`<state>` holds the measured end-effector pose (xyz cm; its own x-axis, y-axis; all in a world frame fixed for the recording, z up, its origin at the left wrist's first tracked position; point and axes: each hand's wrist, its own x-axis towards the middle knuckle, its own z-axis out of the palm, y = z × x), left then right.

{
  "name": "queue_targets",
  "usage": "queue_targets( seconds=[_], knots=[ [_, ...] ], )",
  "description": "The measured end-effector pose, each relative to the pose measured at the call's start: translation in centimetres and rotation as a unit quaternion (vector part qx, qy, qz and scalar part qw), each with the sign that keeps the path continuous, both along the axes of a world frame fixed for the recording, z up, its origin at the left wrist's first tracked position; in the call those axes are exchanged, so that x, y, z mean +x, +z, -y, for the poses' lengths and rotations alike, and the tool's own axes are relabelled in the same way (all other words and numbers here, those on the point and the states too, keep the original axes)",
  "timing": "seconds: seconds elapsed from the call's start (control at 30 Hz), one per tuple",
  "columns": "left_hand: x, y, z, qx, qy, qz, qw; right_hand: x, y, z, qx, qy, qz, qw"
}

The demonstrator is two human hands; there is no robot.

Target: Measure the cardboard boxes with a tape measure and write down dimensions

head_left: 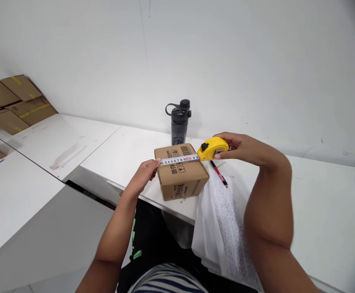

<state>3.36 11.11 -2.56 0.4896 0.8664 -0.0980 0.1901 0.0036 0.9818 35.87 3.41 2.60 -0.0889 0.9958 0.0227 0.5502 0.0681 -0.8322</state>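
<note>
A brown cardboard box (pixel 182 179) with dark printing stands on the white table. Across its top lies the pulled-out blade of a yellow tape measure (pixel 213 148), its numbers facing up. At the box's left edge my left hand (pixel 147 173) pinches the blade's end between thumb and fingers. Beyond the right edge, my right hand (pixel 234 144) grips the yellow case, its thumb below and fingers behind. Part of the right fingers is hidden by the case.
Behind the box stands a dark shaker bottle (pixel 179 124). A red and black pen (pixel 219 174) lies on white printed sheets (pixel 223 215) that hang over the table's front edge. Taped cartons (pixel 21 106) are stacked at far left. A gap splits the tables (pixel 86 195) left of me.
</note>
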Motion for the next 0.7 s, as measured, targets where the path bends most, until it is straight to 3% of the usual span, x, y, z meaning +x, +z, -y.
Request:
queue_targets(
  seconds=[0.47,0.6,0.7],
  knots=[
    [-0.5,0.0,-0.8,-0.011,-0.042,0.008,0.999,-0.1,-0.3,-0.1,-0.012,-0.004,-0.012,1.0],
    [-1.2,1.4,-1.2,0.029,-0.074,-0.054,0.995,-0.7,0.6,-0.2,-0.02,-0.009,0.066,0.998],
    [-2.1,3.5,-0.1,0.112,-0.027,-0.103,0.988,-1.6,2.8,1.0,0.016,-0.037,0.175,0.984]
  ],
)
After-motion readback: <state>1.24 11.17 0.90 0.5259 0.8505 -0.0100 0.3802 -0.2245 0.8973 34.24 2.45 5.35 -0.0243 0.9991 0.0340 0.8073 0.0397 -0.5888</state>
